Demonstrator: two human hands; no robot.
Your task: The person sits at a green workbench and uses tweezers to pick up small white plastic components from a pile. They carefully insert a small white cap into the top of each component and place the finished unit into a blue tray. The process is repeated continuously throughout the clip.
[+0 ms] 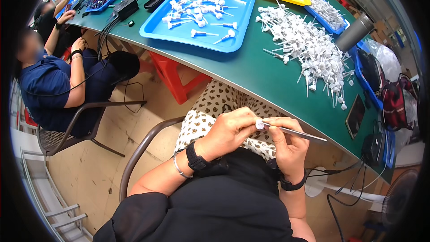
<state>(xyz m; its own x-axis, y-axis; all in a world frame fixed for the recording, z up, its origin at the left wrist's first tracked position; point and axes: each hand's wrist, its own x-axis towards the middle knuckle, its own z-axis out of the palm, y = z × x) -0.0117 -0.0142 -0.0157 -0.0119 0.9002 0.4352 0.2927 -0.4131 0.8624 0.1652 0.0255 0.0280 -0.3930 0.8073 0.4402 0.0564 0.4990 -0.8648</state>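
Above my lap, my left hand [229, 131] pinches a small white plastic piece [260, 125] with a round end, much like the pump-head-shaped pieces on the table. My right hand [289, 145] is closed around a slim grey metal tool [307, 134], whose one end meets the white piece while the other sticks out to the right. Whether it is tweezers or a blade I cannot make out. Beyond my hands, a blue tray [156, 29] carries several white pieces with thin stems. Right of it, a large loose pile of them [309, 49] lies on the green table [255, 74].
Yellow trays [306, 1] of white pieces stand at the back. A grey cylinder bottle [355, 32], a phone [355, 116] and a checked bag [396, 101] are at the right. At the left a person [51, 80] sits on a chair. A red stool [172, 76] stands under the table.
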